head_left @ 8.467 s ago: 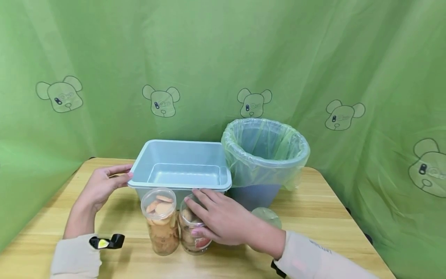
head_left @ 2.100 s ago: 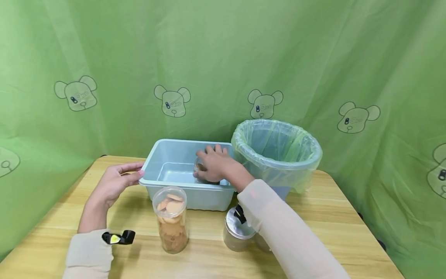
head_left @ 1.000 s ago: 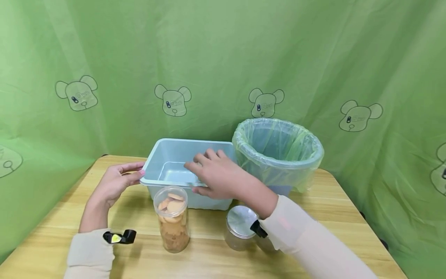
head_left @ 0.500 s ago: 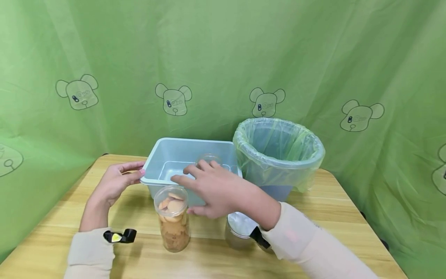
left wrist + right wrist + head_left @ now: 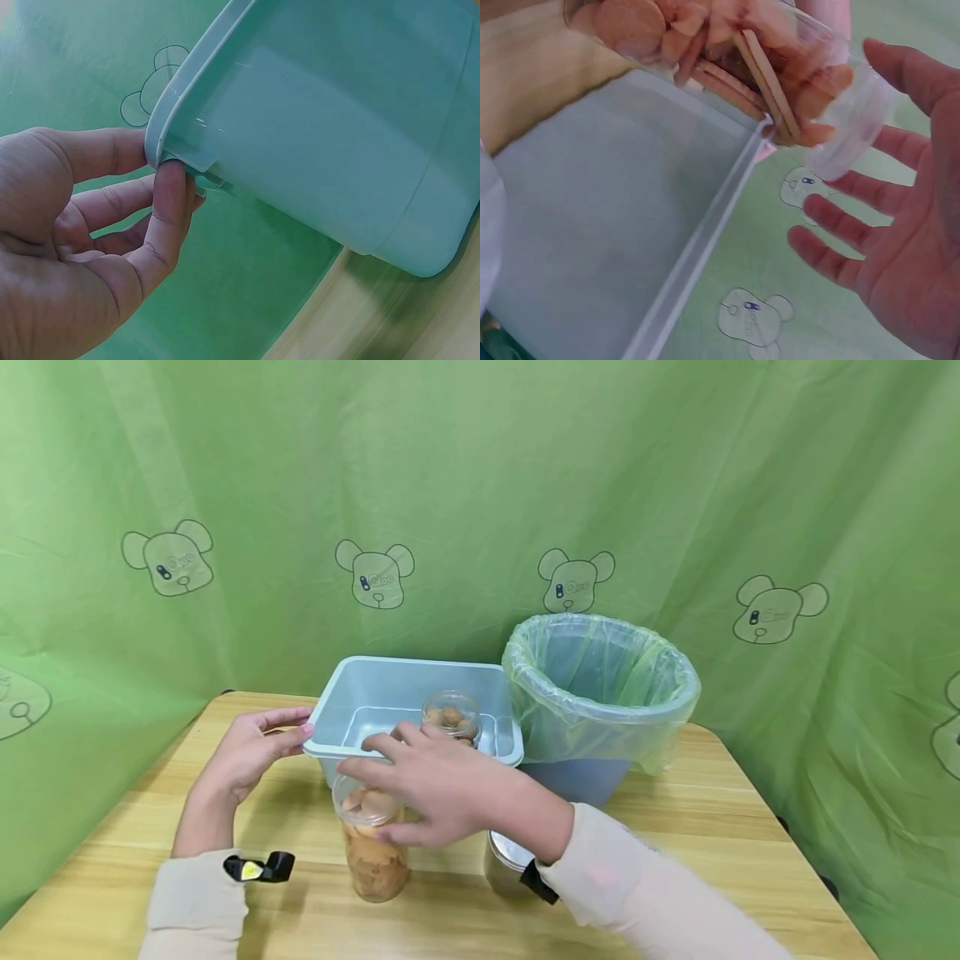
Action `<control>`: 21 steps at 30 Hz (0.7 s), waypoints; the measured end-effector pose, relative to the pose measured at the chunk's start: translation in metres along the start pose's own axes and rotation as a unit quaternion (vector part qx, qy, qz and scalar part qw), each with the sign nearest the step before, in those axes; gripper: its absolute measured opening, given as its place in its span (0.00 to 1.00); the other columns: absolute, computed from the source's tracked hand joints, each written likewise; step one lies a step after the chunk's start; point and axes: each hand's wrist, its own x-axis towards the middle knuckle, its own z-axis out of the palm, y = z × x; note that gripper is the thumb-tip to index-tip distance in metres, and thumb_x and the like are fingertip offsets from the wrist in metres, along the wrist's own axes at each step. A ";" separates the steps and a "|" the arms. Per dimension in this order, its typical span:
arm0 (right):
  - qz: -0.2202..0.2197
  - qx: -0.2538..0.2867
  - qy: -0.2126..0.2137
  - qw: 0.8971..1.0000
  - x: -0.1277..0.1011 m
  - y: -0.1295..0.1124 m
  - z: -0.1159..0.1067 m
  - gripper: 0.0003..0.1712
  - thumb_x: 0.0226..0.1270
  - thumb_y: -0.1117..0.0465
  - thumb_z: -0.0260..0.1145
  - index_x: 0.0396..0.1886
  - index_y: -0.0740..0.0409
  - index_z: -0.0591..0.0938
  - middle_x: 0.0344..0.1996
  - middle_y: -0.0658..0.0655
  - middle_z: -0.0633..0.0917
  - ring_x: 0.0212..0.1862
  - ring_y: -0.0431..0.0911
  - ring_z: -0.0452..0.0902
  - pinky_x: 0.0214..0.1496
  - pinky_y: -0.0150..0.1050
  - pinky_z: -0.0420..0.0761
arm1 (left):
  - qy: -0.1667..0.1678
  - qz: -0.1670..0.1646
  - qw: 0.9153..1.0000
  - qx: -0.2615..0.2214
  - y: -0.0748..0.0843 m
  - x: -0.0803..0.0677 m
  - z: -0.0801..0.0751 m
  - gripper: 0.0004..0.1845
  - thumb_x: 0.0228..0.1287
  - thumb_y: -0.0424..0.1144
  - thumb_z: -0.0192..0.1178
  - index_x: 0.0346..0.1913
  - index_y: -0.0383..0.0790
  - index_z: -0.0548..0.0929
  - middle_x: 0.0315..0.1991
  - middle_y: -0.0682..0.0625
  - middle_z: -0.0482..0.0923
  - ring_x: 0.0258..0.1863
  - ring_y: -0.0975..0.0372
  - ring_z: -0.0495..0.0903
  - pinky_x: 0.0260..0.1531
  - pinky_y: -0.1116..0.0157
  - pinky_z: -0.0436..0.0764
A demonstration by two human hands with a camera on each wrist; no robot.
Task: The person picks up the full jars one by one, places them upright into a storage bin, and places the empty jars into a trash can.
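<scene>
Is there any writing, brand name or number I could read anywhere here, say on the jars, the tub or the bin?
None can be read.
Bear drawings on the green curtain: small marks, too small to read.
Cookie jar, tub, bin: no lettering in view.

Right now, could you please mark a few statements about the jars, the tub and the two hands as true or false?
1. The left hand grips the rim of the pale blue plastic tub. True.
2. The right hand holds the clear biscuit-filled jar in a closed grip. False: its fingers are spread beside the jar's top.
3. A small clear jar stands inside the tub. True.
4. The green-lined bin is on the tub's left. False: it is on the right.
5. The metal-lidded jar sits in the bin. False: it is on the wooden table.
</scene>
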 end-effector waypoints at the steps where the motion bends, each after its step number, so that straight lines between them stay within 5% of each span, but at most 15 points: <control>1: -0.005 0.004 0.005 1.000 0.001 0.000 0.002 0.44 0.71 0.36 0.62 0.80 0.46 0.62 0.70 0.56 0.71 0.60 0.51 0.69 0.58 0.47 0.76 | 0.000 -0.001 1.000 0.001 0.000 0.000 0.000 0.29 0.74 0.37 0.63 0.70 0.23 0.71 0.68 0.29 0.71 0.47 0.69 0.84 0.50 0.69 0.84; 21: -0.017 0.032 0.017 0.999 0.018 -0.005 0.010 0.39 0.62 0.45 0.62 0.75 0.44 0.70 0.59 0.53 0.76 0.49 0.47 0.66 0.49 0.36 0.70 | -0.002 -0.006 1.000 0.004 0.000 0.000 -0.001 0.29 0.74 0.39 0.63 0.70 0.24 0.71 0.69 0.30 0.70 0.47 0.69 0.84 0.51 0.70 0.83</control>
